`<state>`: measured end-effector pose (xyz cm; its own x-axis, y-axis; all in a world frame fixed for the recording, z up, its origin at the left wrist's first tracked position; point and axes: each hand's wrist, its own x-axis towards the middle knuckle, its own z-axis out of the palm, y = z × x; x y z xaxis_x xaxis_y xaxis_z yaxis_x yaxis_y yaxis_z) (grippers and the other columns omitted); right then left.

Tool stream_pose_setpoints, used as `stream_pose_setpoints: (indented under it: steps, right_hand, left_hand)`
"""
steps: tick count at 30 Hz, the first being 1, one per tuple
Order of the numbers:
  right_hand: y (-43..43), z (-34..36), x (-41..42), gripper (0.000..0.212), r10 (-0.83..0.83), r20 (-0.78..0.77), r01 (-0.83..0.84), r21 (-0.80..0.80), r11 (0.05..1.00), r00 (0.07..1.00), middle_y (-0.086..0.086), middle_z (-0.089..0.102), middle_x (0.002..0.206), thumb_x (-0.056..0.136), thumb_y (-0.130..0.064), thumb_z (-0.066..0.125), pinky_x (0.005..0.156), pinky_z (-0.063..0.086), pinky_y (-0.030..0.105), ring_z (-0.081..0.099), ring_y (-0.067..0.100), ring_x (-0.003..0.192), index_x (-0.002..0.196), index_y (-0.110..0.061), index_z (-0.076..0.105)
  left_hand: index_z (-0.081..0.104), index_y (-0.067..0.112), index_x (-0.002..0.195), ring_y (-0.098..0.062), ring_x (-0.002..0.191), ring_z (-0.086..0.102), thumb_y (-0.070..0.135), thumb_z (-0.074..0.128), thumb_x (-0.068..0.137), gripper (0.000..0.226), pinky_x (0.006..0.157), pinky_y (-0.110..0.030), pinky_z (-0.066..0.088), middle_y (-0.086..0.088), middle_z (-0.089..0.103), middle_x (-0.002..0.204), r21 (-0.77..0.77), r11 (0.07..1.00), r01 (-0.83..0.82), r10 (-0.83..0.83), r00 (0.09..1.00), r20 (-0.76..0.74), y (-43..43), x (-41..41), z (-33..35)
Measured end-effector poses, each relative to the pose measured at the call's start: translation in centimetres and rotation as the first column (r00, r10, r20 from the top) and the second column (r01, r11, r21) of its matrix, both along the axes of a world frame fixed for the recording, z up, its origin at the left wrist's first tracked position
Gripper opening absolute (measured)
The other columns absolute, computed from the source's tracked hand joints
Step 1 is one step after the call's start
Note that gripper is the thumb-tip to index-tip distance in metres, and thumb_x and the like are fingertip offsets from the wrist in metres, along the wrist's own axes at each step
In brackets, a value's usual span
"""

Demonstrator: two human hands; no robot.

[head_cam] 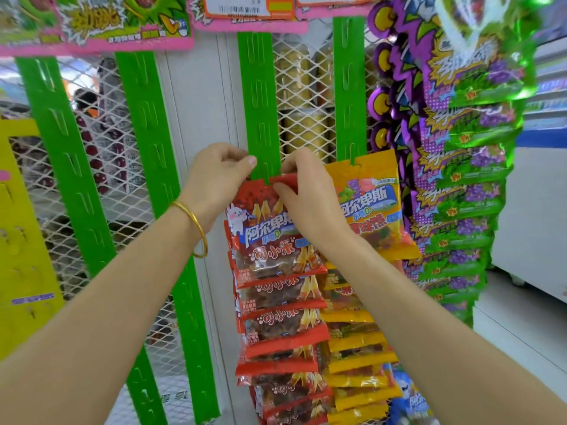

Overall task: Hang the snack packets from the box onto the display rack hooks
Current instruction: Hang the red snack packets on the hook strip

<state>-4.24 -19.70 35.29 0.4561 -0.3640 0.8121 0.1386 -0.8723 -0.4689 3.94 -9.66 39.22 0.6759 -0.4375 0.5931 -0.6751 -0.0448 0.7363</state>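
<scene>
We held a red packet up to a hook at centre frame.
Our left hand (pixel 214 179) pinched the green hook strip (pixel 260 102), and our right hand (pixel 306 200) gripped the top edge of the red snack packet (pixel 270 240) against it. Matching packets hung below, and yellow packets (pixel 368 210) hung just right.

Right hand (pixel 310 207), pinching the red packet (pixel 270 250), covers part of its lettering; fingertips of the left hand (pixel 214 179) disappear behind the green strip (pixel 260 118) it grips; upper edge cuts off the price tag (pixel 242 7); goods (pixel 300 130) behind mesh (pixel 302 72) blur.
</scene>
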Motion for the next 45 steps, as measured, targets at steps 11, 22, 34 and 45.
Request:
stream_pose_setpoints:
  steps: [11,22,34,45]
  right_hand:
    - [3.5,-15.8,-9.5,0.016,0.122,-0.259,-0.116,0.040,0.992,0.958,-0.007,0.054,0.093,0.085,-0.007,0.062,0.066,0.044,0.018,0.051,0.005,0.077,0.097,-0.017,0.058]
    - [-1.3,-44.3,-14.2,0.029,0.286,-0.958,0.149,0.287,0.946,0.028,0.016,0.062,0.116,0.086,-0.013,0.061,0.082,0.039,0.026,0.057,0.023,0.101,0.113,-0.003,0.060]
    - [0.1,-53.4,-15.2,0.029,0.194,-0.924,-0.031,0.216,0.976,-0.330,0.016,0.059,0.122,0.093,-0.008,0.047,0.088,0.044,0.033,0.055,0.031,0.113,0.120,-0.003,0.056]
    - [-1.4,-37.1,-9.3,0.008,0.425,-0.899,-0.020,0.425,0.905,0.104,0.005,0.062,0.058,0.084,-0.010,0.067,0.049,0.050,0.018,0.059,0.012,0.050,0.084,-0.003,0.069]
  left_hand:
    - [0.060,0.018,0.101,-0.005,0.099,0.047,0.023,0.051,0.085,0.019,0.090,-0.014,0.034,0.010,0.056,0.100,0.089,0.996,-0.003,-0.034,0.914,0.405,5.0,-8.1,-21.6]
    - [0.066,0.005,0.098,-0.010,0.085,0.053,0.002,0.058,0.085,0.016,0.074,-0.010,0.032,-0.003,0.064,0.094,0.721,0.631,0.288,-0.151,0.956,-0.250,7.0,-8.7,-42.2]
    - [0.064,0.016,0.099,-0.007,0.089,0.054,0.008,0.057,0.087,0.016,0.067,-0.002,0.034,0.004,0.061,0.099,0.745,0.577,0.335,-0.104,0.935,-0.340,5.7,-7.7,-44.6]
    - [0.053,0.015,0.122,-0.013,0.103,0.055,0.029,0.067,0.082,0.044,0.089,-0.026,0.045,0.001,0.059,0.115,0.712,0.463,0.528,-0.248,0.848,-0.467,4.2,-10.2,-43.6]
